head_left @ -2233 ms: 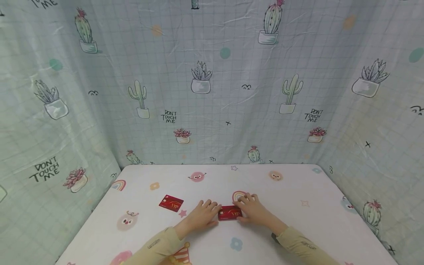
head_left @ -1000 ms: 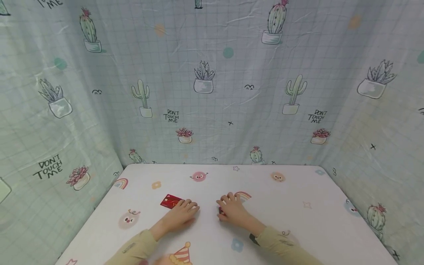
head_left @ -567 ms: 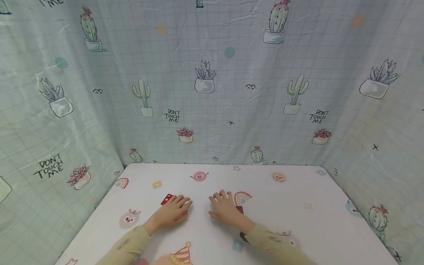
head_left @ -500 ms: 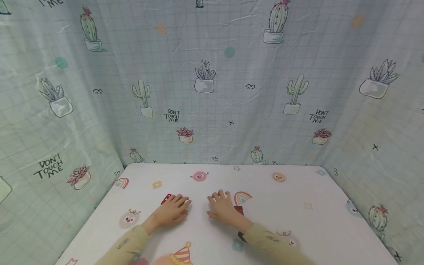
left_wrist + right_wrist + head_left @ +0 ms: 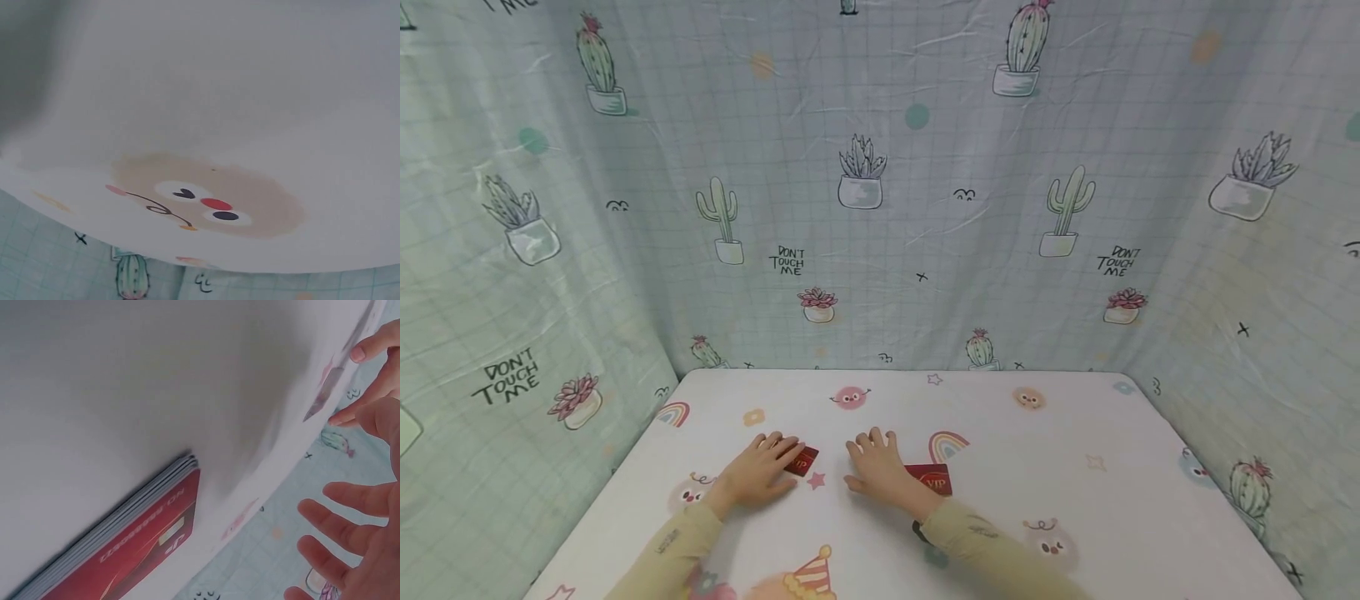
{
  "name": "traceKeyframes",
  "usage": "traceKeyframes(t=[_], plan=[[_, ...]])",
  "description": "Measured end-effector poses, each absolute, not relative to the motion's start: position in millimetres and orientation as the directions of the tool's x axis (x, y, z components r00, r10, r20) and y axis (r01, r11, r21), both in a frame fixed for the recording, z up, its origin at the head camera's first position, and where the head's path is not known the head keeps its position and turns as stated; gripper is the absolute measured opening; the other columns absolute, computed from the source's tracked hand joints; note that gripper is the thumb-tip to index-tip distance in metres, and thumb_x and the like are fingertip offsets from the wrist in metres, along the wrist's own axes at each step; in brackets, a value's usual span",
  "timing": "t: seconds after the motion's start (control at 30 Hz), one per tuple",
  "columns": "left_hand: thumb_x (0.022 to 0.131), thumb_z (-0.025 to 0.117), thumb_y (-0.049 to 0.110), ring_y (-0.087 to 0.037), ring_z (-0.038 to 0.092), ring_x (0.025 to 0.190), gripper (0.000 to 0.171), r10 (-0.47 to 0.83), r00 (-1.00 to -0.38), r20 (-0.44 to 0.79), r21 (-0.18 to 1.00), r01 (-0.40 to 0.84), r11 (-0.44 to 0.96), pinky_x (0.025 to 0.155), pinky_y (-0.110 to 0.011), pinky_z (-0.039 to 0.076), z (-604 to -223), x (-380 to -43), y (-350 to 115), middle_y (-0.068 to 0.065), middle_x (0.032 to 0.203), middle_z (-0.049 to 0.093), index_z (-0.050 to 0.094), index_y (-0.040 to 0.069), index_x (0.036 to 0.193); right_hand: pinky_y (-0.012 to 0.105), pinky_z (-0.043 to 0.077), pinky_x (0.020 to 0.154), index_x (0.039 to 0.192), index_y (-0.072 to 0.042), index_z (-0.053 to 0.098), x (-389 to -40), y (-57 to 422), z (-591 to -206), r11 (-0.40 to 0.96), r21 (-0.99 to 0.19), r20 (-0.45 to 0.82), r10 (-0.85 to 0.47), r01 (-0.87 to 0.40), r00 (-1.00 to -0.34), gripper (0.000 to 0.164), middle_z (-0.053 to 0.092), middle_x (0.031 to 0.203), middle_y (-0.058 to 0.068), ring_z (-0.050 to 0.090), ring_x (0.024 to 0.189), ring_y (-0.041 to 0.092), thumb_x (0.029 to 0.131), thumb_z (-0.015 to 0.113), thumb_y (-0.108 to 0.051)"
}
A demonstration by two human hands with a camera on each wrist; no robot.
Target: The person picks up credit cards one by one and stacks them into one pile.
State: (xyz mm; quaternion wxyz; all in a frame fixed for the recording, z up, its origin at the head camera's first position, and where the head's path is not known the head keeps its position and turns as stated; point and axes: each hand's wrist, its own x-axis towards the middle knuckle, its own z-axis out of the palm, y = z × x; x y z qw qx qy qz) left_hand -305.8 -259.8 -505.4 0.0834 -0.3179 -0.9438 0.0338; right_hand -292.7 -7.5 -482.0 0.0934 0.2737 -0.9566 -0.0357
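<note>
My left hand [image 5: 756, 469] hovers over or rests on a single red card [image 5: 803, 461], hiding its left part; whether it touches the card I cannot tell. No fingers show clearly in the left wrist view. My right hand [image 5: 883, 471] is to the right of that card, fingers spread and nothing held. Behind its wrist lies a red VIP card stack [image 5: 936, 479], partly covered by the hand. In the right wrist view the card stack [image 5: 147, 544] shows several layers, and my right hand's fingers [image 5: 340, 522] are apart from it.
A white table [image 5: 1075, 517] with printed cartoons carries the cards. Its far edge meets a cactus-print curtain [image 5: 880, 250], which also rises on both sides. A dark band [image 5: 919, 530] shows at the right wrist.
Both hands have moved left. My right hand let go of the card stack and left it in place. My left hand slid across the single card, baring its right end.
</note>
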Motion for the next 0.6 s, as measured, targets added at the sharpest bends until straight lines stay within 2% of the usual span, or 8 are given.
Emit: traceKeyframes(t=[0.17,0.3,0.43,0.6], plan=[[0.084,0.053,0.045,-0.035,0.039,0.123,0.06,0.57,-0.813,0.115,-0.096,0.562,0.821,0.101,-0.055,0.028,-504,-308,-267,-0.008,0.135,0.044,0.041,0.014,0.134,0.046,0.038,0.091,0.121,-0.018,0.051,-295,-17,-486,0.848,0.144,0.178,-0.529,-0.51,-0.829,0.054,0.054,0.114,0.001,0.043,0.106,0.02,0.079,0.059,-0.051],[0.085,0.052,0.044,-0.036,0.038,0.124,0.058,0.532,-0.841,0.101,-0.078,0.526,0.847,0.101,-0.057,0.027,-504,-308,-270,-0.007,0.137,0.043,0.04,0.016,0.134,0.046,0.038,0.089,0.122,-0.019,0.05,-298,-24,-493,0.842,0.157,0.21,-0.539,-0.516,-0.816,0.053,0.053,0.114,0.0,0.042,0.106,0.02,0.081,0.054,-0.053],[0.086,0.051,0.045,-0.035,0.037,0.126,0.057,0.502,-0.859,0.102,-0.055,0.499,0.865,0.102,-0.058,0.025,-506,-310,-273,-0.005,0.139,0.04,0.039,0.018,0.135,0.046,0.039,0.089,0.123,-0.02,0.049,-300,-32,-494,0.847,0.137,0.195,-0.531,-0.514,-0.825,0.053,0.053,0.118,-0.001,0.042,0.108,0.019,0.082,0.053,-0.052],[0.085,0.05,0.047,-0.033,0.035,0.128,0.057,0.484,-0.868,0.109,-0.085,0.477,0.875,0.103,-0.057,0.024,-508,-315,-274,-0.004,0.139,0.041,0.04,0.019,0.134,0.045,0.039,0.091,0.123,-0.019,0.049,-300,-46,-491,0.854,0.136,0.155,-0.52,-0.503,-0.84,0.053,0.052,0.121,-0.001,0.044,0.11,0.019,0.082,0.054,-0.052]])
